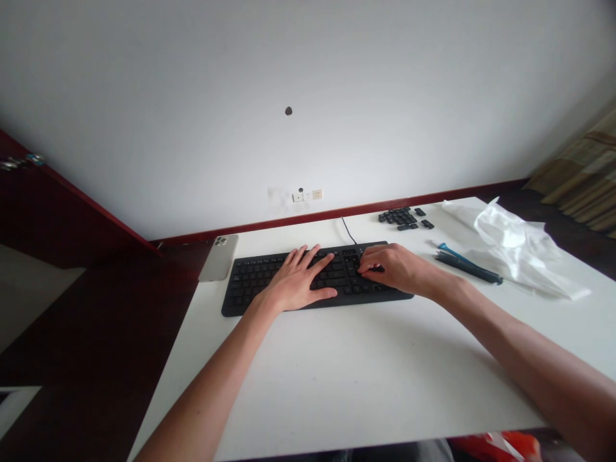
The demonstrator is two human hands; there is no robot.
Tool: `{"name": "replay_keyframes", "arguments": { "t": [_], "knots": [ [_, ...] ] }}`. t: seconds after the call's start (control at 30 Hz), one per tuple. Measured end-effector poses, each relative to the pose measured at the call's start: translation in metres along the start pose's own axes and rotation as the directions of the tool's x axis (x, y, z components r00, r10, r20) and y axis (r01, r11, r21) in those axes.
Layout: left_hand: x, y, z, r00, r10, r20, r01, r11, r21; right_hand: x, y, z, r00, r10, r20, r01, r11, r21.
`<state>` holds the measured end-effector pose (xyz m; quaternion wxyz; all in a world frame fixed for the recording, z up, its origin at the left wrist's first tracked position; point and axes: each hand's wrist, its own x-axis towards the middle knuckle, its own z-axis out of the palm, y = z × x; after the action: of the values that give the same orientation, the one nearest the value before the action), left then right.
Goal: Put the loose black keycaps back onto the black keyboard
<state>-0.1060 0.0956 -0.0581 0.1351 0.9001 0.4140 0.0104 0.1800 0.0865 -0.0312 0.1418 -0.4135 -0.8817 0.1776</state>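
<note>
A black keyboard (255, 282) lies on the white table, its cable running off the back edge. My left hand (298, 282) rests flat across the middle of its keys, fingers spread. Over the right-hand block of keys, my right hand (387, 266) is closed in a pinch, thumb and fingertips down at the keys. What sits between those fingertips is too small and dark to make out. Behind the right hand, several loose black keycaps (399, 218) lie in a cluster, a few of them set apart.
A phone (219, 256) lies face down left of the keyboard. To the right are a long dark tool (469, 266), a thin blue stick (450, 250) and a crumpled white plastic bag (514, 237). Wall sockets (308, 195) are behind the white table (337, 372).
</note>
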Motion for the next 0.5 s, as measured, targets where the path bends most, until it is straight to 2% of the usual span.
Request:
{"name": "replay_keyframes", "arguments": {
  "t": [0.23, 0.5],
  "knots": [
    [0.000, -0.002, 0.003, 1.000, 0.009, -0.029, -0.009, 1.000, 0.004, -0.003, -0.028, 0.003, 0.999, 0.027, 0.019, -0.020, 0.947, -0.321],
    [0.000, -0.002, 0.004, 0.999, 0.015, -0.034, -0.014, 1.000, 0.014, 0.000, -0.032, 0.000, 0.994, 0.087, 0.065, -0.064, 0.954, -0.292]
  ]
}}
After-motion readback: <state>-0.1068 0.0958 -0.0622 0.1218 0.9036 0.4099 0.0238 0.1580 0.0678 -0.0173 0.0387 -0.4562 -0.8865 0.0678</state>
